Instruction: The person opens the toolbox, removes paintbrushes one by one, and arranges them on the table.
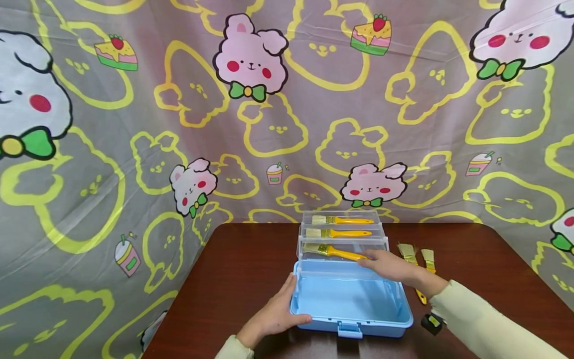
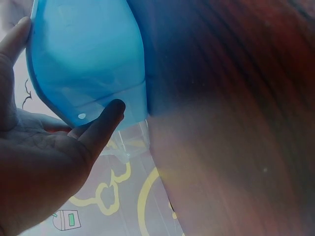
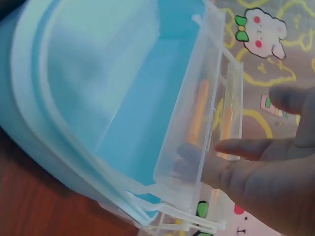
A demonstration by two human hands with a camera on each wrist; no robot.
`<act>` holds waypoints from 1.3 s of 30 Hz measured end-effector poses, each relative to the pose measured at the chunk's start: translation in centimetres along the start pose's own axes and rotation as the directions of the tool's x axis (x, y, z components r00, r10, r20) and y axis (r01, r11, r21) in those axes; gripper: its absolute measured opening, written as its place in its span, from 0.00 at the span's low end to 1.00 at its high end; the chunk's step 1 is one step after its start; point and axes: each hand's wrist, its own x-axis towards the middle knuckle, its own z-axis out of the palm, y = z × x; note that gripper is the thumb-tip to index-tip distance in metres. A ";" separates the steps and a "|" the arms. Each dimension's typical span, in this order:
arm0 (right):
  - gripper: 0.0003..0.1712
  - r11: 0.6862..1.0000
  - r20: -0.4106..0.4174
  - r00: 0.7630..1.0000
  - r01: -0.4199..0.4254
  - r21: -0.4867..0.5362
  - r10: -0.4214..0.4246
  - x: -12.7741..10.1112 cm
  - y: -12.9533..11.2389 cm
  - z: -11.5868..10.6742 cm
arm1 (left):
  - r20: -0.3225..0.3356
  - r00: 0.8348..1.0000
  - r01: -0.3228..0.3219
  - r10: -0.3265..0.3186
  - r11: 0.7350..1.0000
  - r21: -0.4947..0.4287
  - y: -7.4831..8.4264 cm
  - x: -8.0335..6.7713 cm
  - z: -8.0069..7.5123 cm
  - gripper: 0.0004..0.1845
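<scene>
An open blue plastic box [image 1: 385, 324] stands on the dark wooden table [image 1: 242, 269]. Three clear trays are stepped back behind it, each with a yellow-handled brush: near [image 1: 332, 251], middle [image 1: 336, 233], far [image 1: 341, 220]. My left hand [image 1: 273, 314] rests flat against the box's left wall, thumb at the front corner; in the left wrist view this left hand [image 2: 44, 162] touches the blue box [image 2: 83, 59] with straight fingers. My right hand [image 1: 387, 264] lies with straight fingers over the near tray's right end, by the brush handle's tip. The right wrist view shows the right hand [image 3: 266, 167] beside the clear tray [image 3: 211, 59].
Two more brushes [image 1: 408, 252] [image 1: 428, 259] lie on the table to the right of the trays, partly under my right forearm. A small black object [image 1: 432, 323] sits near the box's front right corner. A cartoon-printed cloth [image 1: 134, 149] hangs behind the table.
</scene>
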 end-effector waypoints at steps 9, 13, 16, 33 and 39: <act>0.39 0.871 0.046 0.999 -0.019 0.492 -0.004 0.3 0.9 -0.8 | 0.000 1.000 -0.002 0.002 1.000 -0.003 0.0 0.0 0.0 0.59; 0.36 0.821 0.059 0.998 -0.047 0.569 0.017 0.3 1.4 -1.2 | -0.001 1.000 -0.004 0.004 1.000 0.000 0.0 0.0 0.0 0.59; 0.34 0.797 0.048 0.998 -0.050 0.602 0.027 0.2 1.7 -1.4 | 0.001 1.000 -0.004 0.004 1.000 -0.001 0.0 0.0 0.0 0.59; 0.35 0.587 0.038 0.997 -0.074 0.806 0.073 0.3 2.5 -2.0 | 0.012 1.000 0.008 -0.008 1.000 -0.002 0.1 0.0 0.0 0.59; 0.36 0.543 0.090 0.992 -0.123 0.830 0.088 1.1 2.4 -1.8 | 0.010 1.000 0.004 -0.004 1.000 0.001 0.2 0.0 -0.1 0.59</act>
